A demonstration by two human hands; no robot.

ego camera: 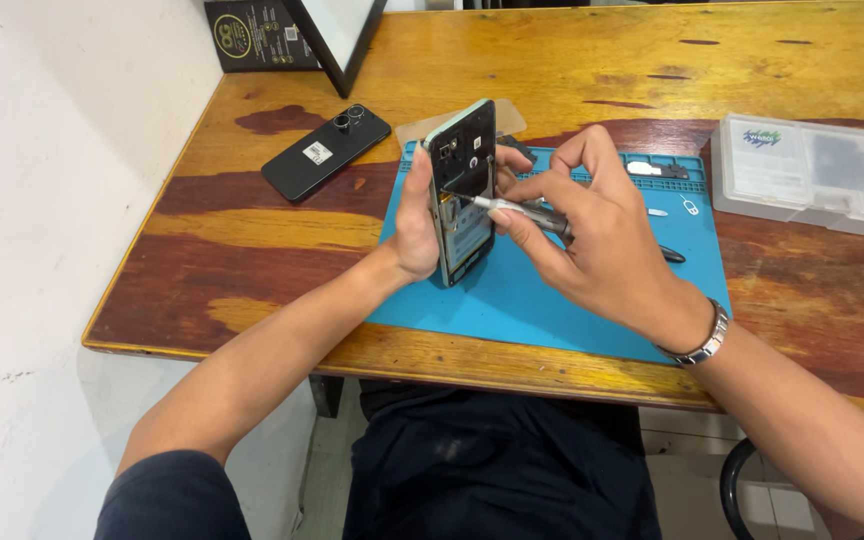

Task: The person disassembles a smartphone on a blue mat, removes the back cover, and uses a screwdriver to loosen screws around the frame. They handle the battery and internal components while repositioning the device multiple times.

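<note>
The left hand (415, 215) clenches an opened phone (462, 190) upright; the right hand (592, 235) grasps a screwdriver (517, 210), tip touching the phone.

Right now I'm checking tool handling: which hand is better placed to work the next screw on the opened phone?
Probably the right hand: it grips the silver screwdriver, tip against the opened phone. The left hand holds that phone upright over the blue mat.

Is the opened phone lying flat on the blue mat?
No, the left hand holds the opened phone upright above the blue mat.
</note>
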